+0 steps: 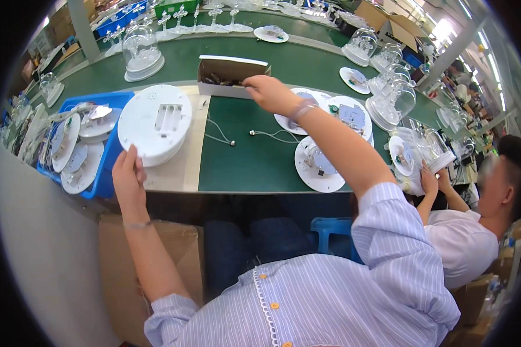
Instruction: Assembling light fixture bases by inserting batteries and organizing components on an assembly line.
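Note:
My left hand [129,176] is closed at the near edge of a white round base [156,130], thumb against its rim. The base is tilted, its underside up, showing a battery compartment with slots and a patch of small holes. My right hand [272,95] is over the right end of a small open cardboard box [226,91], fingers curled at its opening. Small dark brownish pieces lie in the box, too small to name. What the right fingertips pinch, if anything, cannot be made out. Thin white cables with small plugs [233,143] lie on the green mat between the hands.
Left of the base, a blue bin [107,173] holds several white discs with parts. Under my right forearm lie more discs [321,173] with grey modules. Clear domes [142,55] stand at the back and right. A co-worker's hands [431,180] handle a piece at the right.

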The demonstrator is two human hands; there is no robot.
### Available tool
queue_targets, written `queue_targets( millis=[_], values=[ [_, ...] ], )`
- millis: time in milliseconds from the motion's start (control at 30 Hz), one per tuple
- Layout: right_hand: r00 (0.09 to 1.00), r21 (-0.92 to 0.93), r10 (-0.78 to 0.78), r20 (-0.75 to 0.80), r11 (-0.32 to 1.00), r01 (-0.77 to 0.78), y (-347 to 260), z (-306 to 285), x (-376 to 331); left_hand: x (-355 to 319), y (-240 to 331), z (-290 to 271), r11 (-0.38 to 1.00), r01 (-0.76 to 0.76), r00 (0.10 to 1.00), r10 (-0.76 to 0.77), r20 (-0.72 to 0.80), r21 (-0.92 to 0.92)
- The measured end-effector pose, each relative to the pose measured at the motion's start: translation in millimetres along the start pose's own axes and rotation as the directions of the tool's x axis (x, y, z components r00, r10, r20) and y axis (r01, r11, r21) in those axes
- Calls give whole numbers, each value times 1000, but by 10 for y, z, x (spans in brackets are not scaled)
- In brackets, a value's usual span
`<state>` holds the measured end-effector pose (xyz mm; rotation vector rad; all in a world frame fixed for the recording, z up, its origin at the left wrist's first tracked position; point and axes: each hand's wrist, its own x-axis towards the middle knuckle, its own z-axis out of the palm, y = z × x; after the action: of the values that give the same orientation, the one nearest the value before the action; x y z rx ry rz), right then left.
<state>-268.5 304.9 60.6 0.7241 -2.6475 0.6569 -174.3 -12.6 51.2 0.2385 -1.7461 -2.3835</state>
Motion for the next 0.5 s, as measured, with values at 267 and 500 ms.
queue_targets(
  millis=[267, 500],
  values=[
    [966, -29, 220, 132, 975, -219, 142, 619, 892, -1042, -236, 317, 998, 52, 999, -53, 14, 47],
    [865, -264, 183, 467, 963, -61, 216, 728, 1255, -1128, -602, 205, 970, -123, 985, 94, 145, 210]
  ],
)
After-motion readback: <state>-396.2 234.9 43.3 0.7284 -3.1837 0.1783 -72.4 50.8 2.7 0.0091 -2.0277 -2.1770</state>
